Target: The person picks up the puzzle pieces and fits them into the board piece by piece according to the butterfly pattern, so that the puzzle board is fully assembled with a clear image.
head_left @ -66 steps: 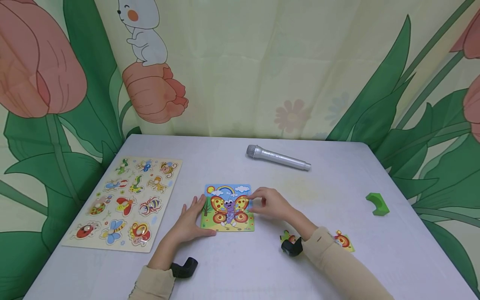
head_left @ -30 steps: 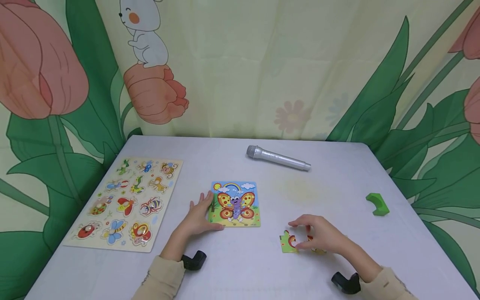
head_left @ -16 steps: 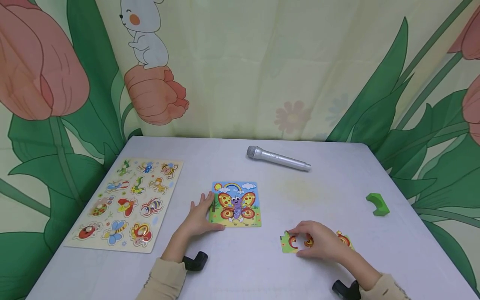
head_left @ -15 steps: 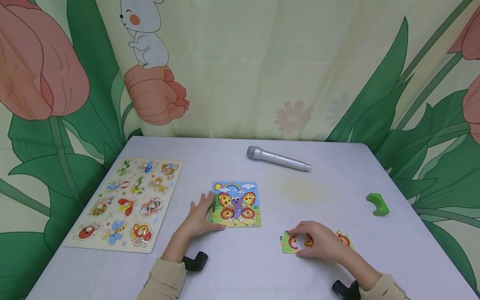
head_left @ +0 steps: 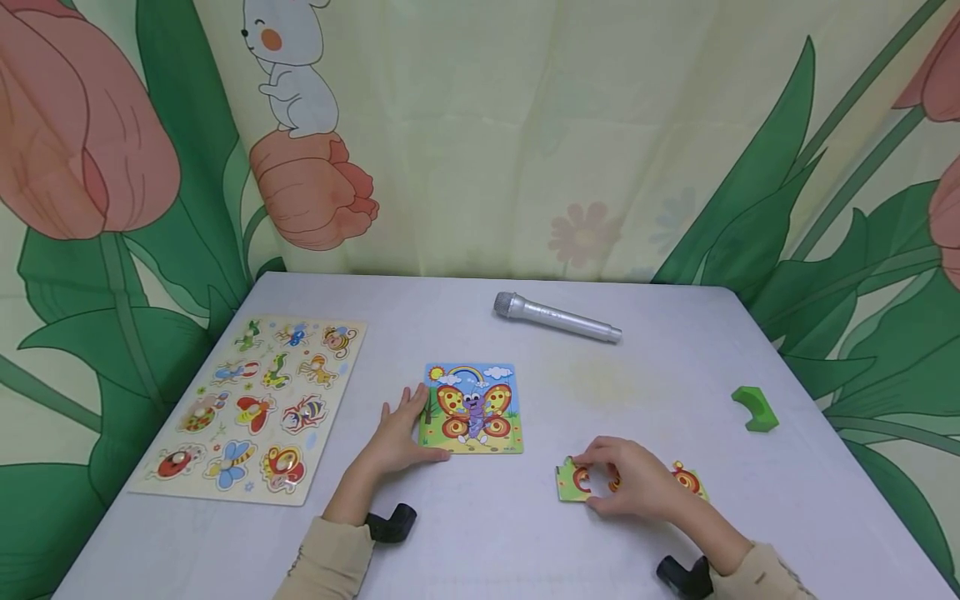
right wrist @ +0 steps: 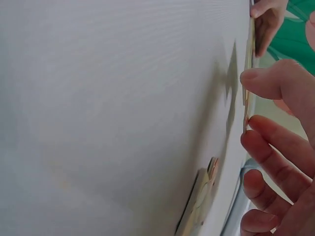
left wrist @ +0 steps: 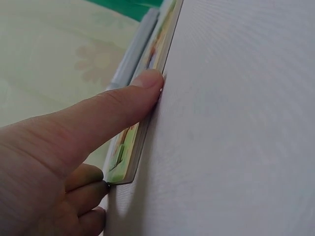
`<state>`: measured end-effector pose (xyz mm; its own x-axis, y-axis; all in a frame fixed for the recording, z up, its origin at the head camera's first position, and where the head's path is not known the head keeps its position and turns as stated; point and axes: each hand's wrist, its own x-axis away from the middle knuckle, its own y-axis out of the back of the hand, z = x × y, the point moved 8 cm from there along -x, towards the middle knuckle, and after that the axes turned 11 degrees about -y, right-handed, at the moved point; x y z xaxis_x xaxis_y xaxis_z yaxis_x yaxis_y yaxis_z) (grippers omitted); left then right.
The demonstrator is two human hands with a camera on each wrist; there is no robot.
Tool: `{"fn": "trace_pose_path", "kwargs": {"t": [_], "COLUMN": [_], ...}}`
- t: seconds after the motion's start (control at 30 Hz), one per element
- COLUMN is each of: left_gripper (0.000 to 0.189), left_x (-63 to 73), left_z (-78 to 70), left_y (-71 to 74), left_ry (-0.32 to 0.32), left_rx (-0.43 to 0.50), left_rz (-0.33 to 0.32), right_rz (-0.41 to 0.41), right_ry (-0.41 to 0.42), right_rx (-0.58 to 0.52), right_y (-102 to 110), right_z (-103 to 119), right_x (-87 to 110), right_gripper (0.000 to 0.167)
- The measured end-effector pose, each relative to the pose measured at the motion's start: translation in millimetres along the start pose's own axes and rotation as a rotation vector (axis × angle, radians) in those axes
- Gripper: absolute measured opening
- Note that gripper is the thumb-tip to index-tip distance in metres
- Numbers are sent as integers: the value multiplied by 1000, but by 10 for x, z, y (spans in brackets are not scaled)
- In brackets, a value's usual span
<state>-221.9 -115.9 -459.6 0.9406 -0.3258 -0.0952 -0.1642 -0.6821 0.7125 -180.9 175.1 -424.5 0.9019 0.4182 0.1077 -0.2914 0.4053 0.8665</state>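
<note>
A butterfly puzzle [head_left: 471,408] lies flat near the table's middle. My left hand [head_left: 408,425] rests against its near left corner, fingers straight along the left side. In the left wrist view the thumb [left wrist: 147,81] presses the puzzle's edge [left wrist: 140,142]. My right hand [head_left: 600,477] is at the front right, where it pinches a green puzzle piece [head_left: 567,485]. The right wrist view shows thumb and forefinger [right wrist: 261,78] holding that thin piece [right wrist: 245,110] tilted off the table. A second loose piece [head_left: 688,481] lies just to the right of that hand.
An insect peg board [head_left: 251,404] lies at the left of the table [head_left: 487,542]. A silver microphone [head_left: 557,317] lies at the back, and a green arch block [head_left: 755,407] near the right edge. A flower-print curtain hangs behind.
My right hand left the butterfly puzzle, came back to the loose pieces at the front right and took hold of the green one. The puzzle slid slightly right. The left hand stayed.
</note>
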Motion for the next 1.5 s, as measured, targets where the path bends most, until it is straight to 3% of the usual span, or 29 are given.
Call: {"fn": "trace_pose_path", "kwargs": {"t": [0.13, 0.43, 0.83, 1.1, 1.5], "left_gripper": [106, 106, 107, 106, 107], "left_x": [-1, 8, 20, 28, 15], "left_z": [13, -7, -33, -35, -37], "left_y": [-10, 10, 15, 29, 22], "left_ry": [2, 11, 3, 21, -9], "left_rx": [-2, -6, 2, 1, 4], "left_rz": [-1, 0, 4, 10, 21], "right_rz": [-44, -62, -64, -39, 5], "right_ry": [54, 57, 190, 182, 172], "right_rx": [-13, -41, -109, -90, -67], "right_y": [32, 40, -4, -97, -315], "right_z": [79, 243, 636, 870, 1092], "right_x": [-30, -211, -553, -793, -1096], "right_gripper": [39, 39, 36, 38, 39]}}
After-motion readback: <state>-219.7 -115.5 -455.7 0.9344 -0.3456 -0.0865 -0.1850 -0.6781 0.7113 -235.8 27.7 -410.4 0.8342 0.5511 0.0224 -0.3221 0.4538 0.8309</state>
